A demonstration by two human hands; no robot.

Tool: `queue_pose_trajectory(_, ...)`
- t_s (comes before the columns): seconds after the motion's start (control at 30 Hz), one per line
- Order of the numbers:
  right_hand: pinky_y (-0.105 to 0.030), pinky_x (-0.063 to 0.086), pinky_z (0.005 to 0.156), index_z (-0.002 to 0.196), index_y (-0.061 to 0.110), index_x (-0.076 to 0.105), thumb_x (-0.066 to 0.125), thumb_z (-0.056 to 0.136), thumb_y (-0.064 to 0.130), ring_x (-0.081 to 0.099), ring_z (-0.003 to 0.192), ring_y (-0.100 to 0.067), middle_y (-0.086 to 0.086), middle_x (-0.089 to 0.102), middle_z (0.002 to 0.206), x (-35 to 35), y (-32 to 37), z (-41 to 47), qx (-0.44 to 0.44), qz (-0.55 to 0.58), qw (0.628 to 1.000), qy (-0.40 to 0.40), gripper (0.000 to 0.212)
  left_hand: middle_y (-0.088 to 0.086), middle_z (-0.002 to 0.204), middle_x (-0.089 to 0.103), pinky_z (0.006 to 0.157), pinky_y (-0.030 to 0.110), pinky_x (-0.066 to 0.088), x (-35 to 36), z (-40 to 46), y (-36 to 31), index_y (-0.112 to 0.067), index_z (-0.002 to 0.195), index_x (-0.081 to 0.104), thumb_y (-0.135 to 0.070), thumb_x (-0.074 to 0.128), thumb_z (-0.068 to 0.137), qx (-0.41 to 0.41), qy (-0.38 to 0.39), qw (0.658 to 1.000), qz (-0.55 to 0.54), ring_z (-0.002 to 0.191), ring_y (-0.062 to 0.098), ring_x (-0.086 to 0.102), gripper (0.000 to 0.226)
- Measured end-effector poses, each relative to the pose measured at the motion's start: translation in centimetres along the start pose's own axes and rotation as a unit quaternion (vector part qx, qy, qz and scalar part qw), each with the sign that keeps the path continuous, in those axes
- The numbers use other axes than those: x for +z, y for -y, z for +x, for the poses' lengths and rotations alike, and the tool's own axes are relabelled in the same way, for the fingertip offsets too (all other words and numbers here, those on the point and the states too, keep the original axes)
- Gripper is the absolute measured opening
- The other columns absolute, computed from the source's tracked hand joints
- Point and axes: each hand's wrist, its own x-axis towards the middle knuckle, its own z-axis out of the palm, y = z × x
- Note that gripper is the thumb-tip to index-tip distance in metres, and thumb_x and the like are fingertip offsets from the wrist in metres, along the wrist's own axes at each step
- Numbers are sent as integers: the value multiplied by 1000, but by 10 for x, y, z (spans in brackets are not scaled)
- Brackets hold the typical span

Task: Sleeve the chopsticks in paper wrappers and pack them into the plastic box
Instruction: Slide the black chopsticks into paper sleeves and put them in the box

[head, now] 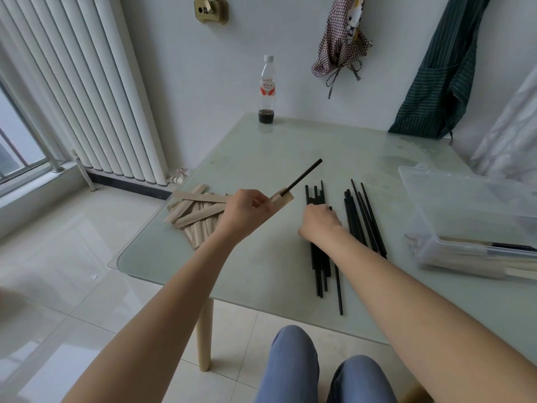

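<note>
Mid-batch: a few sleeved sets boxed, many chopsticks still bare.

Left hand (247, 210) curled round a paper wrapper (283, 197) with one black chopstick (305, 176) partly slid in, held above the bench (261, 158). Right hand (319, 221) down on the loose chopsticks (319, 266), fingers bent, seemingly picking one; grip hidden. Spare wrappers (197, 210) piled just left of the left hand; plastic box (465, 216) well right, holding some wrapped sets.
</note>
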Motion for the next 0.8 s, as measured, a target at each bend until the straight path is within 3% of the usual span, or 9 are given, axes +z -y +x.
queue_pose_trajectory(0.07, -33, 49, 79, 115, 2, 57, 48, 90, 1, 57, 110, -30, -15, 57, 118, 2, 5, 0, 7, -43, 999, -1, 26, -2, 83, 62, 53, 16, 37, 1, 1, 2, -11, 96, 68, -34, 60, 88, 2, -3, 1000, 1, 73, 13, 55, 26)
queue_pose_trajectory(0.17, -34, 49, 86, 125, 3, 52, 46, 91, 0, 52, 118, -29, -13, 52, 128, 0, 7, 1, 14, -104, 994, 11, 35, 0, 81, 61, 56, 18, 37, -1, 0, 4, -9, 96, 68, -32, 60, 88, 5, -6, 1000, -16, 74, 14, 55, 26)
queue_pose_trajectory(0.3, -32, 49, 83, 125, 5, 53, 46, 91, 2, 54, 118, -26, -10, 54, 127, -2, 7, -1, 10, -158, 987, 7, 35, -2, 77, 60, 56, 19, 37, -2, -2, 4, -8, 93, 68, -32, 62, 86, 7, -11, 999, -33, 73, 14, 55, 25)
queue_pose_trajectory(0.4, -30, 47, 75, 119, 7, 55, 47, 90, 5, 57, 111, -25, -9, 57, 119, -3, 3, -3, 12, -135, 991, 11, 29, -3, 74, 60, 54, 20, 37, -2, -2, 4, -10, 91, 68, -34, 62, 86, 6, -13, 999, -34, 69, 13, 53, 26)
queue_pose_trajectory(0.5, -26, 43, 60, 87, 7, 54, 49, 88, 15, 57, 78, -23, -8, 56, 89, -6, -7, -4, 32, 38, 998, 29, 9, -3, 73, 60, 56, 20, 37, -1, -3, 4, -9, 92, 68, -34, 61, 86, 6, -12, 999, -29, 72, 15, 54, 26)
queue_pose_trajectory(0.53, -25, 41, 54, 78, 7, 51, 49, 87, 15, 53, 65, -20, -7, 55, 78, -6, -12, -5, 33, 131, 990, 39, 13, 0, 75, 60, 56, 21, 37, -1, -4, 3, -9, 92, 68, -34, 61, 86, 2, -12, 1000, -28, 72, 15, 54, 27)
queue_pose_trajectory(0.63, -22, 41, 44, 76, 4, 51, 48, 86, 11, 45, 51, -15, -8, 52, 65, -10, -23, -14, 30, 410, 910, 56, 13, 5, 78, 66, 63, 26, 43, -1, -6, 4, -7, 86, 68, -35, 62, 85, -7, -5, 998, -55, 67, 16, 57, 28)
queue_pose_trajectory(0.77, -19, 39, 42, 73, 8, 50, 46, 89, 10, 46, 50, -12, -6, 52, 63, -18, -32, -23, 5, 552, 834, 25, 17, -2, 79, 72, 56, 10, 47, 2, -10, 11, -10, 83, 66, -35, 62, 86, -15, 14, 996, -87, 63, 7, 64, 25)
queue_pose_trajectory(0.8, -19, 40, 43, 73, 9, 50, 44, 90, 10, 47, 50, -12, -6, 53, 63, -20, -32, -24, -6, 575, 818, 13, 18, -6, 78, 71, 58, 11, 48, 3, -10, 12, -12, 83, 66, -36, 62, 86, -12, 17, 997, -79, 64, 6, 65, 24)
